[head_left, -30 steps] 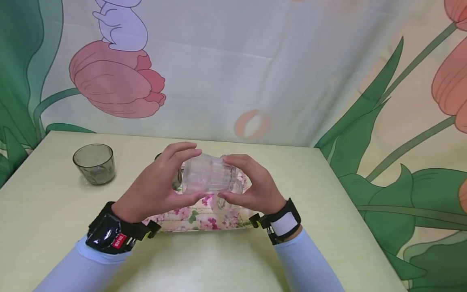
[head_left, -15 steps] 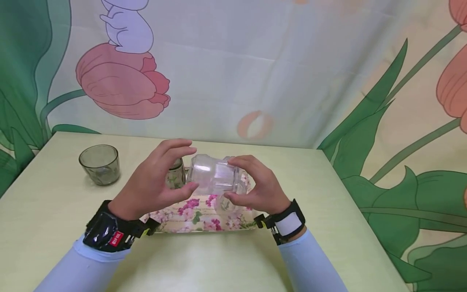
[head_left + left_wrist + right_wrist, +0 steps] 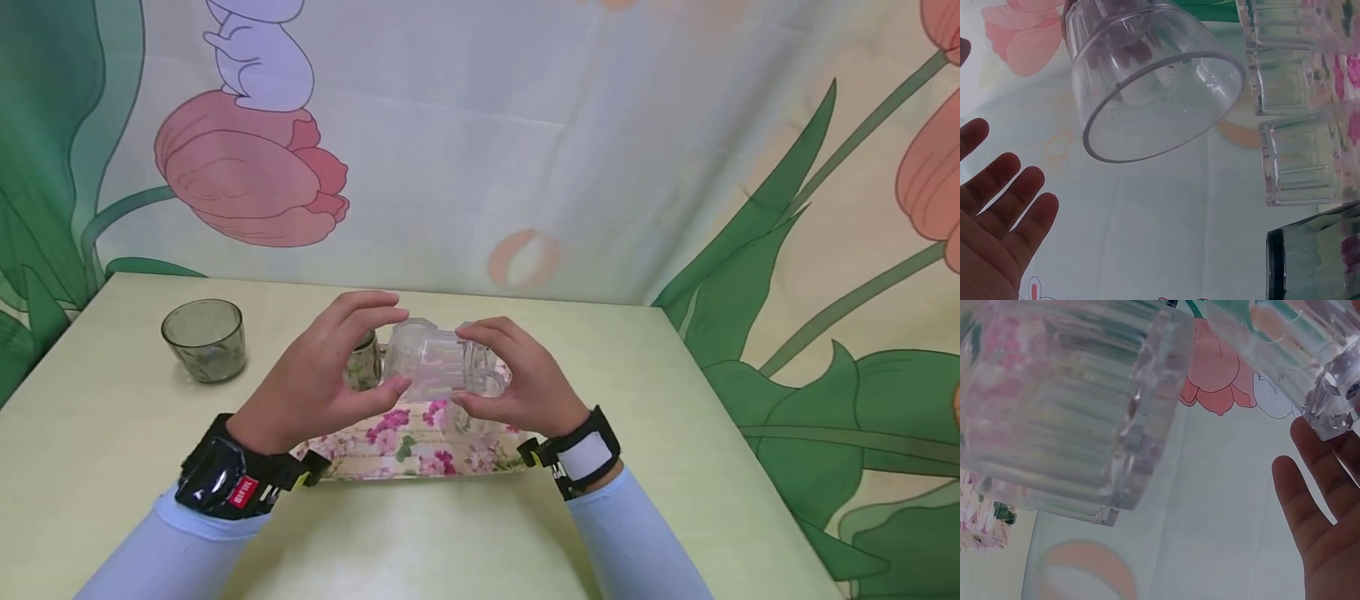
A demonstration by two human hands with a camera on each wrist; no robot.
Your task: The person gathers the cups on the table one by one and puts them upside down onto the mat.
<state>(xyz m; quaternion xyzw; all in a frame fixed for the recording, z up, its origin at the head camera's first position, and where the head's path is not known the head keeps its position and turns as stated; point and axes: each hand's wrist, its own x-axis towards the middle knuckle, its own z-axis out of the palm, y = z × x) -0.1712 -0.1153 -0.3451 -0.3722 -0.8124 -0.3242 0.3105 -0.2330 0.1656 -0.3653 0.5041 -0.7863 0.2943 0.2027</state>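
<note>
A clear faceted glass cup [image 3: 431,362] lies on its side in the air, mouth to the left. My right hand [image 3: 532,379] pinches its base end between thumb and fingers; the right wrist view shows fingertips against the thick base of the cup [image 3: 1335,394]. My left hand [image 3: 315,367] is at the mouth end, fingers spread and extended. The left wrist view shows a gap between those fingers [image 3: 1029,187] and the rim of the cup [image 3: 1110,44]. Below, a floral tray [image 3: 427,462] bears several clear glasses [image 3: 1297,159] and a dark-tinted glass [image 3: 365,364], partly hidden by my left hand.
A grey-tinted glass bowl [image 3: 206,342] stands alone at the table's back left. The pale table [image 3: 420,542] ends at a printed curtain [image 3: 420,192] behind, with more of it along the right side.
My left fingers, around the mouth end one second ago, have eased off the rim. The cup has turned a little in my right hand. The view has shifted slightly.
</note>
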